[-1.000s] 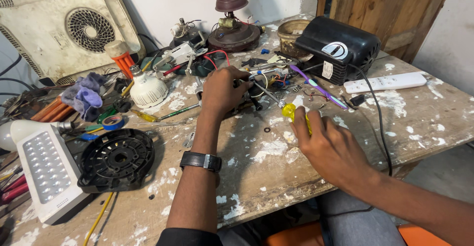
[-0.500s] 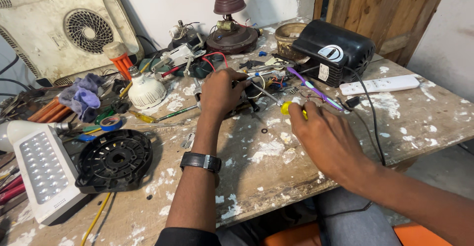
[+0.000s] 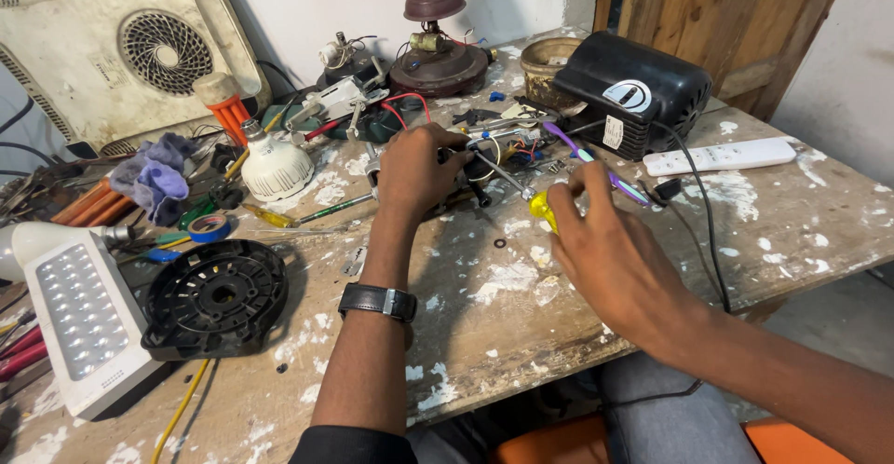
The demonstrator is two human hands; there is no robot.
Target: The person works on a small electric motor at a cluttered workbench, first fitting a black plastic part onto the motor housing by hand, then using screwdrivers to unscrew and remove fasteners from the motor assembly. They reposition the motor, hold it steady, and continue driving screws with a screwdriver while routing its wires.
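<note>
Hands meet over a paint-flecked wooden workbench [image 3: 521, 306], where the left hand [image 3: 416, 170], a black wristwatch [image 3: 377, 301] on its wrist, is curled shut over a small wired assembly of metal parts [image 3: 498, 152] near the middle of the bench. The right hand [image 3: 610, 240] closes its fingers around a yellow-handled screwdriver [image 3: 542, 207], whose thin shaft angles up toward the assembly; whether the tip touches it cannot be told. A purple-handled tool [image 3: 582, 156] lies just beyond the right fingertips, and behind it a black box-shaped motor housing [image 3: 633, 91] stands close, its black cable [image 3: 698, 212] trailing past the right wrist toward the near edge. A white remote control [image 3: 722, 156] rests well to the right. Left of the hands lie a white LED bulb [image 3: 275, 166], a yellow-and-green screwdriver [image 3: 303, 212], a roll of blue tape [image 3: 209, 227], a round black plastic fan cover [image 3: 216, 298] and a white LED panel lamp [image 3: 79, 320]. A dark red lamp on a round base [image 3: 436, 31] crowds the back edge. Bare scuffed wood opens between the forearms, down to the chipped front edge.
</note>
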